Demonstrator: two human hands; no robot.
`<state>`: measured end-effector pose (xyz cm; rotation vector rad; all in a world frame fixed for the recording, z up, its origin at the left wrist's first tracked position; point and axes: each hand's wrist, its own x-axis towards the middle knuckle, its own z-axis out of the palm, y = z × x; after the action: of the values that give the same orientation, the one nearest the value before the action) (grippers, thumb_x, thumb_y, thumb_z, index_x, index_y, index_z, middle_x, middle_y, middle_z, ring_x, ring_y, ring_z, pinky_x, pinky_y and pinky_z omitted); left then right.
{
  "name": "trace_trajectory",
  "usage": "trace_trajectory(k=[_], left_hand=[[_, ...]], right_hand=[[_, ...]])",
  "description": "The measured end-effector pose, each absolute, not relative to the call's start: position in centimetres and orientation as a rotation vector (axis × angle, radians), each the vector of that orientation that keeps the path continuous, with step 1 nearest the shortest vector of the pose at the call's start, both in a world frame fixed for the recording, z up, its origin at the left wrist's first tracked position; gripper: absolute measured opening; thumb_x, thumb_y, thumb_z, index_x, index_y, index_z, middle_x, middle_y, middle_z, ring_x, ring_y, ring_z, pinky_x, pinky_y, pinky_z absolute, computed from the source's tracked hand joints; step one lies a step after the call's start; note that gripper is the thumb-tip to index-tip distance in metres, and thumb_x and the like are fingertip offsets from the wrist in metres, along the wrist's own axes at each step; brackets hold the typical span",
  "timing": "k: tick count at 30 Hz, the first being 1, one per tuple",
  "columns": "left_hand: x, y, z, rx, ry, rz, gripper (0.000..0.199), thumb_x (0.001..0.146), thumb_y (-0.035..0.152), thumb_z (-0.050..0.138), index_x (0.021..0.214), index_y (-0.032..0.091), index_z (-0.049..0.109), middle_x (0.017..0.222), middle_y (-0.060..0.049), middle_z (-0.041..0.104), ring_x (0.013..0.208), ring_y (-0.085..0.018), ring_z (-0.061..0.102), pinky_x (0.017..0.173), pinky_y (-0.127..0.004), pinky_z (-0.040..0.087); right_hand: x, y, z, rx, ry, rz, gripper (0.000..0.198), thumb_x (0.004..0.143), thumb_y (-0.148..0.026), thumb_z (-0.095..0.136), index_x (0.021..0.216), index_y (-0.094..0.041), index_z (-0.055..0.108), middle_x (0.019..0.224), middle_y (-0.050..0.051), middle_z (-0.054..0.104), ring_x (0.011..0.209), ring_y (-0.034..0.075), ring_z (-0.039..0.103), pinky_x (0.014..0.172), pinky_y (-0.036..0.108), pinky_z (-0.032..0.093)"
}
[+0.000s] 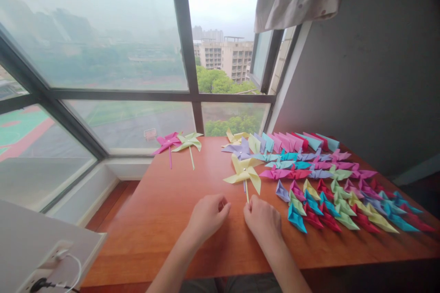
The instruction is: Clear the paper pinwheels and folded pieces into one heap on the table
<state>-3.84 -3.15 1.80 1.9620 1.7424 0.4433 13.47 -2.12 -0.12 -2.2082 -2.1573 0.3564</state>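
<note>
My right hand (264, 218) pinches the stick of a yellow paper pinwheel (243, 171) near its lower end. The pinwheel's blades point away from me, with a pin at the centre. My left hand (208, 218) is to the left, apart from the stick, its fingers curled in toward the thumb. Whatever it may hold is too small to make out. Just behind the yellow pinwheel lies a lavender pinwheel (240, 148), and another pale yellow pinwheel (236, 136) lies beyond it. A magenta pinwheel (168, 142) and a light green pinwheel (188, 141) lie at the far left.
Rows of folded paper boats (330, 206) fill the right side of the wooden table (165, 224). Behind them are rows of paper cranes (309, 165) and upright folded papers (292, 142). Windows border the far edge. A socket with cables (57, 261) is at lower left.
</note>
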Motion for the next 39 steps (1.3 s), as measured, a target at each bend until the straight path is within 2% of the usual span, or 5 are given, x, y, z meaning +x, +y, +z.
trace_trajectory(k=[14, 21, 29, 36, 39], left_hand=[[-2.8, -4.6, 0.4, 1.985, 1.685, 0.454, 0.017, 0.086, 0.030, 0.051, 0.080, 0.022, 0.064, 0.081, -0.005, 0.070, 0.073, -0.020, 0.061, 0.064, -0.027, 0.036], [-3.0, -5.1, 0.1, 2.025, 1.641, 0.502, 0.015, 0.086, 0.028, 0.051, 0.079, 0.021, 0.062, 0.079, -0.004, 0.068, 0.073, -0.019, 0.060, 0.065, -0.026, 0.037], [-3.0, -5.6, 0.0, 1.999, 1.627, 0.564, 0.015, 0.086, 0.026, 0.051, 0.078, 0.020, 0.063, 0.081, -0.006, 0.068, 0.075, -0.020, 0.060, 0.067, -0.026, 0.040], [-3.0, -5.5, 0.4, 1.770, 1.490, 0.838, 0.021, 0.088, 0.026, 0.049, 0.085, 0.017, 0.067, 0.078, -0.004, 0.069, 0.071, -0.018, 0.060, 0.066, -0.025, 0.042], [-3.1, -5.2, 0.4, 1.617, 1.417, 0.952, 0.023, 0.089, 0.028, 0.049, 0.078, 0.016, 0.065, 0.072, -0.003, 0.067, 0.067, -0.017, 0.059, 0.062, -0.023, 0.042]], right_hand=[[13.1, -1.5, 0.5, -2.264, -2.138, 0.403, 0.023, 0.088, -0.026, 0.046, 0.092, -0.015, 0.066, 0.088, 0.017, 0.072, 0.081, 0.029, 0.070, 0.065, 0.033, 0.047], [13.7, -1.6, 0.1, -2.258, -2.048, 0.475, 0.021, 0.086, -0.029, 0.047, 0.085, -0.020, 0.065, 0.081, 0.012, 0.073, 0.078, 0.028, 0.069, 0.062, 0.031, 0.043], [13.5, -2.4, -0.6, -2.161, -1.953, 0.462, 0.014, 0.083, -0.028, 0.053, 0.076, -0.023, 0.063, 0.070, 0.006, 0.070, 0.067, 0.021, 0.065, 0.055, 0.026, 0.031], [12.1, -4.2, -0.6, -1.804, -1.954, 0.530, 0.010, 0.083, -0.025, 0.058, 0.073, -0.022, 0.059, 0.058, -0.003, 0.062, 0.058, 0.013, 0.058, 0.056, 0.023, 0.027], [11.0, -4.8, -0.6, -1.675, -1.997, 0.525, 0.015, 0.085, -0.025, 0.055, 0.070, -0.022, 0.057, 0.057, -0.004, 0.060, 0.055, 0.012, 0.055, 0.056, 0.024, 0.026]])
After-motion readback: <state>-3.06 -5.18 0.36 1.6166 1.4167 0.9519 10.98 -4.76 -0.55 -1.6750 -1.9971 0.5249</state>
